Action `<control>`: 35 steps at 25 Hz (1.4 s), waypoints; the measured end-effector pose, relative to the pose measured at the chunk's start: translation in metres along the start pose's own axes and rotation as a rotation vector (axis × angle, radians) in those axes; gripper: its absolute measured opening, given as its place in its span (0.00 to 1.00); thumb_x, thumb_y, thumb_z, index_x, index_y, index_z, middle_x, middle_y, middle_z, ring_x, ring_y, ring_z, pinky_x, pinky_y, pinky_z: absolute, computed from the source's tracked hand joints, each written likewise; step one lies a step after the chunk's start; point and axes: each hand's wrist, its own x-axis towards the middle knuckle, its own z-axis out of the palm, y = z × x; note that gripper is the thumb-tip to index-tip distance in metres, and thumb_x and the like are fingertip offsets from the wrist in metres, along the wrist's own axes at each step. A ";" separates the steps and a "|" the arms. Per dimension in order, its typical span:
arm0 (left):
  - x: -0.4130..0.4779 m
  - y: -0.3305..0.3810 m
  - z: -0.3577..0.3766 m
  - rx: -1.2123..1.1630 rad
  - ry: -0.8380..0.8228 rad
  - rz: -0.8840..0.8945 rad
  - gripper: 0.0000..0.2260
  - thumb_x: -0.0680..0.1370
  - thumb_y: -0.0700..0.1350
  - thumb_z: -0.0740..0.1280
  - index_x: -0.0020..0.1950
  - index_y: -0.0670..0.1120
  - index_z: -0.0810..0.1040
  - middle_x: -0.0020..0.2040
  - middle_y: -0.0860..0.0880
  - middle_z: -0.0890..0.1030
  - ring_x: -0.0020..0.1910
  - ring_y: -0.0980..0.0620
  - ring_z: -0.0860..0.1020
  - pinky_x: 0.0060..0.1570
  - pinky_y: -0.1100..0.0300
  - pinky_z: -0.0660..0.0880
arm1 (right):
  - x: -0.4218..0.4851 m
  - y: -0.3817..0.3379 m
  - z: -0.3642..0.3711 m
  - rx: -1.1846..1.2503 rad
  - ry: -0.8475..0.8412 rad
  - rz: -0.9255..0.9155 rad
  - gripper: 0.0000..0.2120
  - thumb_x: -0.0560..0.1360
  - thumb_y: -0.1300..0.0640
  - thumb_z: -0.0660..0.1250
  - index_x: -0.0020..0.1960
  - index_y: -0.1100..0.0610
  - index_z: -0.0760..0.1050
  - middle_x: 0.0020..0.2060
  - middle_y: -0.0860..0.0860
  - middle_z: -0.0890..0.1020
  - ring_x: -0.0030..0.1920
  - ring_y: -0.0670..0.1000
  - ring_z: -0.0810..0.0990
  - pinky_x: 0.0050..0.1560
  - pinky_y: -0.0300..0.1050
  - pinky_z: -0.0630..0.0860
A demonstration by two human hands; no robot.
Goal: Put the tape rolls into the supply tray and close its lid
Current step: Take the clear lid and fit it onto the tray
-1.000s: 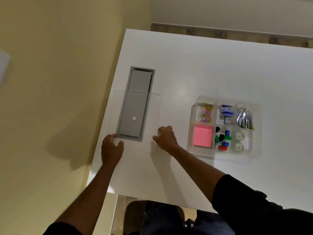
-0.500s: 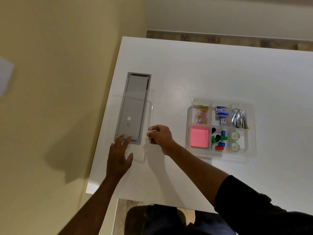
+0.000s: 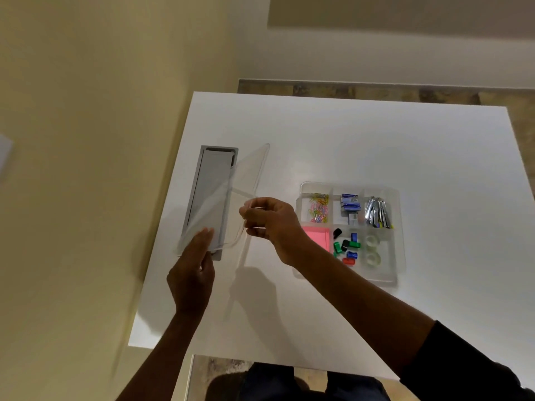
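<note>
Over table (image 3: pixel 347 146) | lid (image 3: pixel 231 198) now lifted, tilted | right hand (image 3: pixel 272 224) gripping edge

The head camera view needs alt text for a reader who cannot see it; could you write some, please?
Both hands, right hand and left hand, lift a clear lid off a white table. Beside it, the open supply tray holds two tape rolls.

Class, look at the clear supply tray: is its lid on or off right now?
Off. The clear compartmented supply tray sits uncovered; the transparent plastic lid is tilted up off the table, pinched by the right hand.
</note>
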 end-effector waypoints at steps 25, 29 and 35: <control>0.081 0.182 0.112 -0.851 -0.436 -0.823 0.21 0.82 0.37 0.73 0.75 0.44 0.76 0.57 0.41 0.86 0.52 0.41 0.88 0.56 0.46 0.86 | -0.042 -0.034 -0.339 -0.377 0.657 -0.192 0.09 0.80 0.61 0.75 0.60 0.58 0.86 0.47 0.57 0.89 0.48 0.62 0.88 0.51 0.54 0.86; 0.076 0.174 0.141 -0.691 -0.523 -0.822 0.24 0.84 0.34 0.67 0.81 0.45 0.72 0.54 0.42 0.82 0.56 0.43 0.84 0.65 0.39 0.84 | -0.043 -0.008 -0.351 -0.368 0.698 -0.095 0.05 0.79 0.60 0.76 0.55 0.56 0.87 0.46 0.58 0.90 0.45 0.60 0.88 0.57 0.62 0.87; 0.066 0.160 0.163 -0.375 -0.519 -0.717 0.20 0.84 0.38 0.69 0.77 0.42 0.78 0.63 0.42 0.86 0.56 0.48 0.84 0.59 0.55 0.80 | -0.030 0.022 -0.353 -0.419 0.715 -0.015 0.09 0.80 0.61 0.75 0.59 0.63 0.87 0.52 0.61 0.89 0.50 0.62 0.87 0.61 0.62 0.86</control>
